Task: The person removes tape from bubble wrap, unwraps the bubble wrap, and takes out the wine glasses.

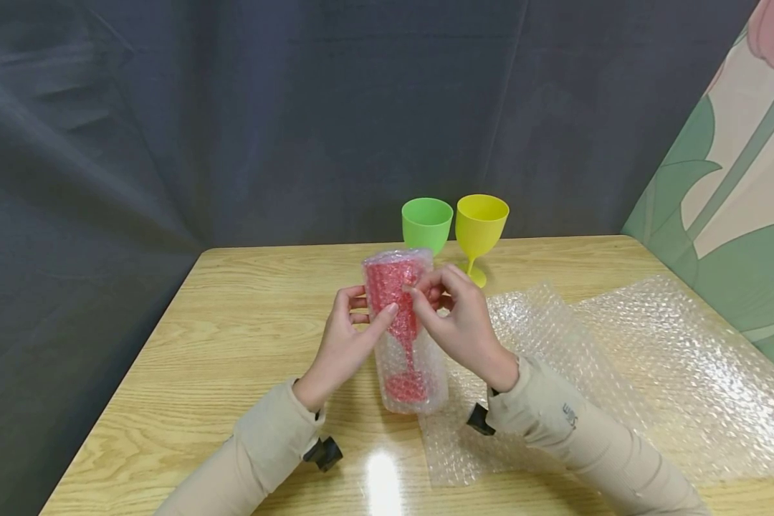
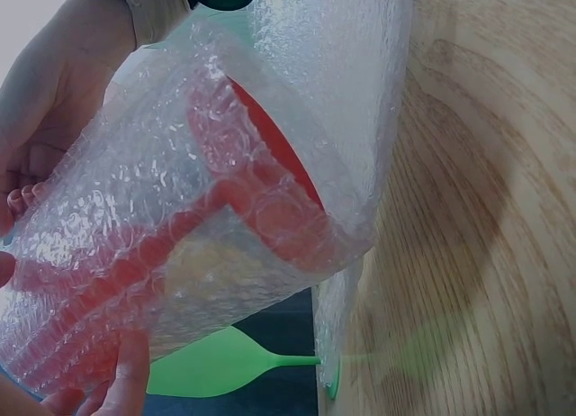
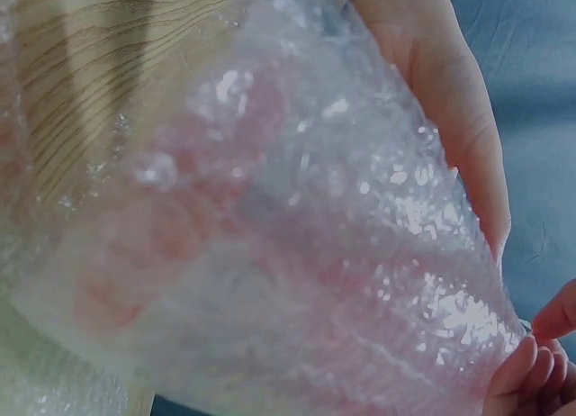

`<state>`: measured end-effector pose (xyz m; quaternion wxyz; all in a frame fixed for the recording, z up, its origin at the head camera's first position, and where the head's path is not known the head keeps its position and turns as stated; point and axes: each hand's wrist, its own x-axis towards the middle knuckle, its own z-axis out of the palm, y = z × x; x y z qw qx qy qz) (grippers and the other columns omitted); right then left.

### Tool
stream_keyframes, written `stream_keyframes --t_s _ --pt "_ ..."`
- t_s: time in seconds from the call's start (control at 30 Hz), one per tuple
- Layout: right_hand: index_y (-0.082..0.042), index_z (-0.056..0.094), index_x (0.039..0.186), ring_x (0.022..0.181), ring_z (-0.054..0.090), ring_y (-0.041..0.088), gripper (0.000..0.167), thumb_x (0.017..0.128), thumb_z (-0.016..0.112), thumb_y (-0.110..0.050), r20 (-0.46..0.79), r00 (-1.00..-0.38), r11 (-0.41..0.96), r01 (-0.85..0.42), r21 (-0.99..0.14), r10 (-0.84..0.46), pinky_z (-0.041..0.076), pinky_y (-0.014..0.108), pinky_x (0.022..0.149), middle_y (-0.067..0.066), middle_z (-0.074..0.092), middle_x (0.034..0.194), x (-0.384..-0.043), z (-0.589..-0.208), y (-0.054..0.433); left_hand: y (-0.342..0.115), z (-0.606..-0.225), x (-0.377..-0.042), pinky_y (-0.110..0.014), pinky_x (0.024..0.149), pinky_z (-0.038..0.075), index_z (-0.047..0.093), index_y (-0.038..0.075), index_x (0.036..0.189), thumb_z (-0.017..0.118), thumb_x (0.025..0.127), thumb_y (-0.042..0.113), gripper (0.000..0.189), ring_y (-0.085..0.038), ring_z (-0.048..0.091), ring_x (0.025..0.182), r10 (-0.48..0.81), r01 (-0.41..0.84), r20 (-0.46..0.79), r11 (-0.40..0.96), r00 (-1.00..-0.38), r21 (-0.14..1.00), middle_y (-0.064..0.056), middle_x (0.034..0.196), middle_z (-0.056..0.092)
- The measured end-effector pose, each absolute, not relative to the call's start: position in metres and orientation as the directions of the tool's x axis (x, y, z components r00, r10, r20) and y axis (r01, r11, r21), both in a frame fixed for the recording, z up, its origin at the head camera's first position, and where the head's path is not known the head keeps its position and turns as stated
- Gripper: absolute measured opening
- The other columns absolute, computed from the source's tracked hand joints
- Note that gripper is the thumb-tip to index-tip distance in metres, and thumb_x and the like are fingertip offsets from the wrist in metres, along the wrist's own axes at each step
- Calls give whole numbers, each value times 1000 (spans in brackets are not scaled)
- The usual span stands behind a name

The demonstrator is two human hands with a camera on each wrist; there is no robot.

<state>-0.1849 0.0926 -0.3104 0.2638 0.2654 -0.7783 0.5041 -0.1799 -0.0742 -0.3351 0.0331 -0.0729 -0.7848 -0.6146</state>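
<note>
Since the left hand (image 1: 347,345) has a proper grip on the wrapped goblet, thumb across the near face and fingers curled round the side, it's pretty clear what's getting the attention from where I'm standing. It's a red plastic-looking goblet (image 1: 405,330) rolled up in bubble wrap (image 1: 433,376), held over the middle of the table (image 1: 251,337), bowl end away from the person and foot end toward them. It's tilted, and I honestly can't tell if the bottom of the roll touches the wood. The wrap sticks out past both the rim and the foot, and you can easily see the red through it.

Right hand (image 1: 462,324) is up by the bowl, thumb and forefinger pinching at the right edge of the wrapping. Whatever's between the tips is too small to make out, could be the wrap itself or something stuck to it.

Just behind the roll there's a green goblet (image 1: 426,226), partly hidden, with a yellow goblet (image 1: 479,228) right beside it, both standing upright. Off to the right, loose bubble wrap sheets (image 1: 690,380) are spread over the table, one edge reaching under the right forearm. Beige sleeves (image 1: 261,448), little black gadgets (image 1: 324,454) at both wrists, dark curtain (image 1: 355,122) at the back and a flower mural (image 1: 716,193) on the right.
</note>
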Motion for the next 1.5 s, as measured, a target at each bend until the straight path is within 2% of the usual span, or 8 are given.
stream_keyframes --t_s 1.5 --pt "7 54 80 71 47 6 7 80 59 12 697 -705 264 -702 -661 -129 46 14 55 12 50 78 -185 -314 93 -74 -334 -178 -29 79 51 35 9 134 60 90 30 55 -22 51 102 84 150 135 214 -987 965 -11 122 47"
